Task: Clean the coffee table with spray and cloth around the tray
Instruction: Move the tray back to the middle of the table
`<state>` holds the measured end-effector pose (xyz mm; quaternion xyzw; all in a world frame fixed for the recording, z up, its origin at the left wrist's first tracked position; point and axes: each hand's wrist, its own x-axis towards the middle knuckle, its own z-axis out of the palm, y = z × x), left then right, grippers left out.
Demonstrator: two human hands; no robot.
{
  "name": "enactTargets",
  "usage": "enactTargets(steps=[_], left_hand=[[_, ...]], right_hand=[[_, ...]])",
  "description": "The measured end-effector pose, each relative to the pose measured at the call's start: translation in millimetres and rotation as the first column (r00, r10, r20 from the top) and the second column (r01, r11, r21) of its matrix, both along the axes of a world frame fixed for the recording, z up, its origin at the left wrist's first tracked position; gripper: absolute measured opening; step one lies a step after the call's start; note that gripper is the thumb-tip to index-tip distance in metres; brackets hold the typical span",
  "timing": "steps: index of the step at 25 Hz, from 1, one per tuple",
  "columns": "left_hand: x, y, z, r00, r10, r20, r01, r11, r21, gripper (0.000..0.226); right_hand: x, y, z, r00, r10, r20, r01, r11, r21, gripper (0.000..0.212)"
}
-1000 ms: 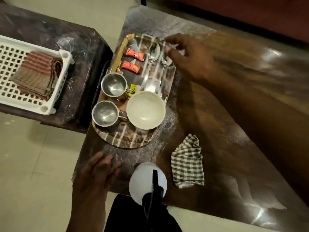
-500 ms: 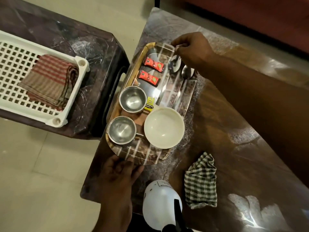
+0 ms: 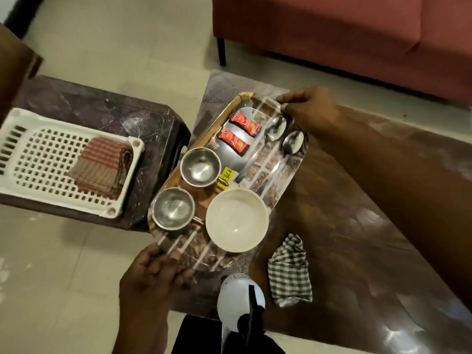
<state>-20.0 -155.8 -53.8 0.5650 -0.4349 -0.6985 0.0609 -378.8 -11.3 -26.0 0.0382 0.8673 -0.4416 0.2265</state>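
A shiny oval tray (image 3: 270, 190) lies on the left end of the dark coffee table (image 3: 357, 226). It carries two steel cups (image 3: 200, 166), a white bowl (image 3: 237, 219), two red sachets (image 3: 238, 129) and two spoons (image 3: 283, 139). My left hand (image 3: 153, 272) grips the tray's near rim. My right hand (image 3: 309, 108) grips its far rim. A checked cloth (image 3: 290, 272) lies crumpled on the table to the right of the tray. The white spray bottle (image 3: 241, 297) stands at the near table edge.
A lower dark side table (image 3: 115, 116) on the left holds a white slotted basket (image 3: 33, 159) with a folded red-striped cloth (image 3: 102, 164). A red sofa (image 3: 344, 34) stands beyond the coffee table. Pale tiled floor (image 3: 56, 277) lies around.
My left hand has gone from lying flat on the table to gripping the tray's near rim. My right hand has closed on the far rim. The view has shifted back and up.
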Motion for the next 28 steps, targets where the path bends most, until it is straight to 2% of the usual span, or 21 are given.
enactTargets(steps=[3,6,9,15,20,23,28], left_hand=[[2,-19,58,0.996,-0.085,-0.002,0.085,0.989,-0.118,0.034],[-9,-36,125,0.981,-0.188,-0.037,0.180,0.970,-0.163,0.033],[-22,-45,185,0.939,-0.342,-0.046,0.325,0.922,-0.210,0.030],[-42,-25,273,0.837,-0.538,-0.102,0.512,0.835,-0.202,0.031],[-62,4,299,0.754,-0.643,-0.133,0.615,0.763,-0.200,0.030],[-69,26,303,0.717,-0.689,-0.103,0.659,0.719,-0.222,0.031],[-75,99,299,0.728,-0.677,-0.107,0.646,0.730,-0.221,0.032]], right_hand=[[29,47,69,0.997,-0.078,-0.003,0.078,0.996,-0.047,0.017],[72,90,133,0.975,-0.215,0.048,0.220,0.965,-0.145,0.016],[115,133,182,0.945,-0.314,0.086,0.325,0.930,-0.174,0.017],[184,210,250,0.871,-0.472,0.135,0.490,0.824,-0.285,0.019],[233,268,271,0.814,-0.566,0.132,0.572,0.741,-0.352,0.021],[254,300,276,0.782,-0.606,0.146,0.607,0.687,-0.398,0.020],[261,378,276,0.778,-0.600,0.186,0.611,0.656,-0.443,0.023]])
